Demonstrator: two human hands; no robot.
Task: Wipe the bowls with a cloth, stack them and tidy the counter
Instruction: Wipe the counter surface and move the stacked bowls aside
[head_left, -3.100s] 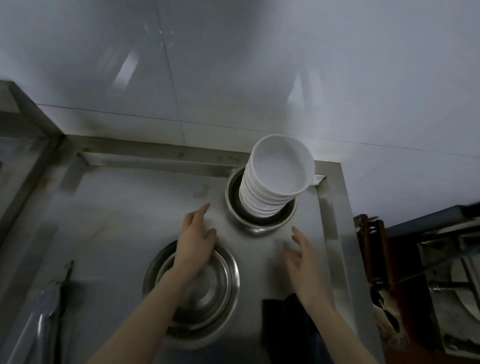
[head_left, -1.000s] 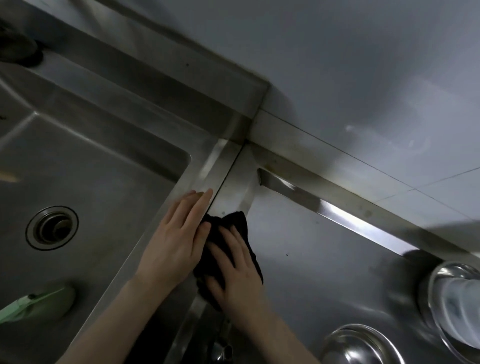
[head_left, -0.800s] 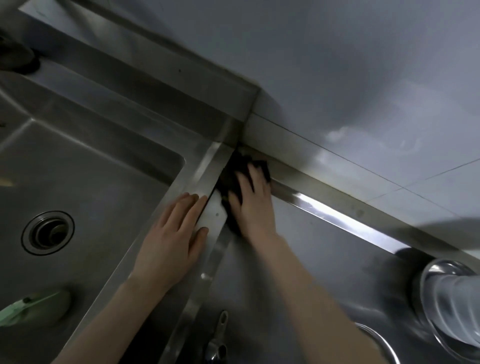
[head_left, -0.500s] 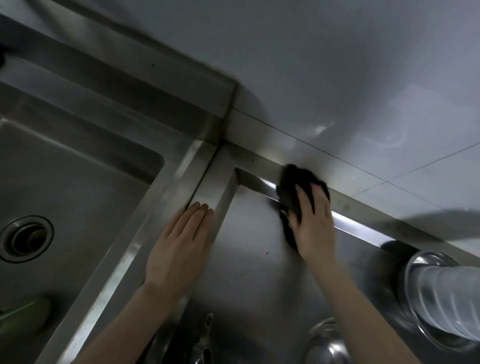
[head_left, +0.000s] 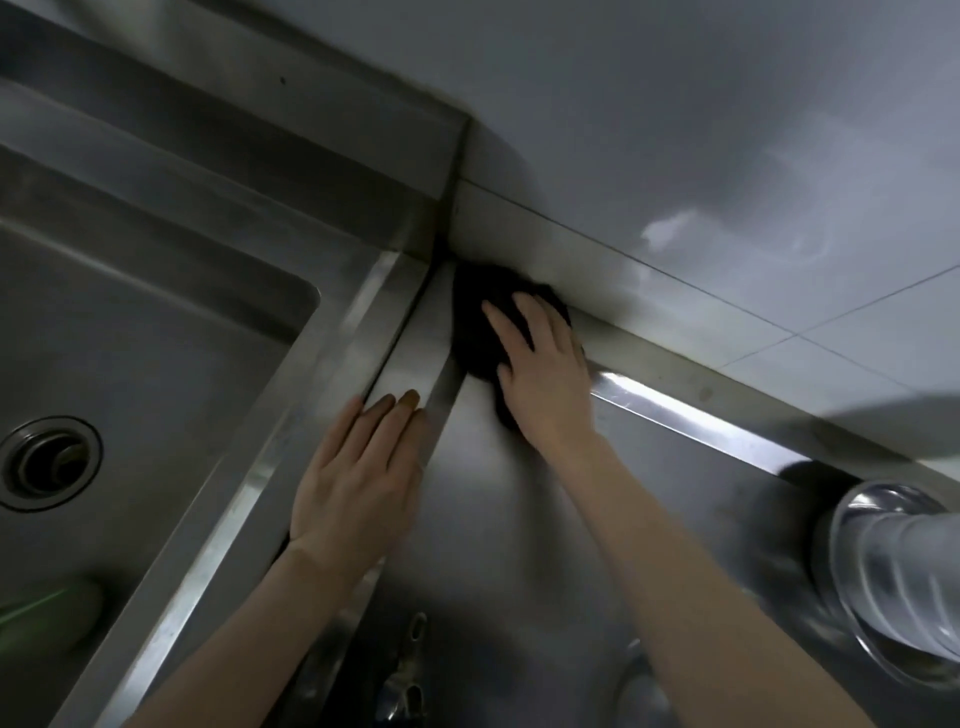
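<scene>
Cloth at the desk's back corner

Your right hand (head_left: 545, 384) presses the black cloth (head_left: 480, 332) flat-fingered beside the sink (head_left: 156, 332); your left hand (head_left: 358, 483) rests open on the desk (head_left: 519, 545).

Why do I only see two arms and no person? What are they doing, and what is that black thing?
The camera sits on the person's head and looks down, so you only see their own arms, as if through their eyes. They stand at a shiny metal counter beside a sink with a round drain. The black thing is a cloth. The right hand presses it flat into the back corner by the wall to wipe it. The left hand lies flat on the ridge between sink and counter and holds nothing. At the right edge, blurry, a stack of white bowls stands in a metal bowl.
</scene>
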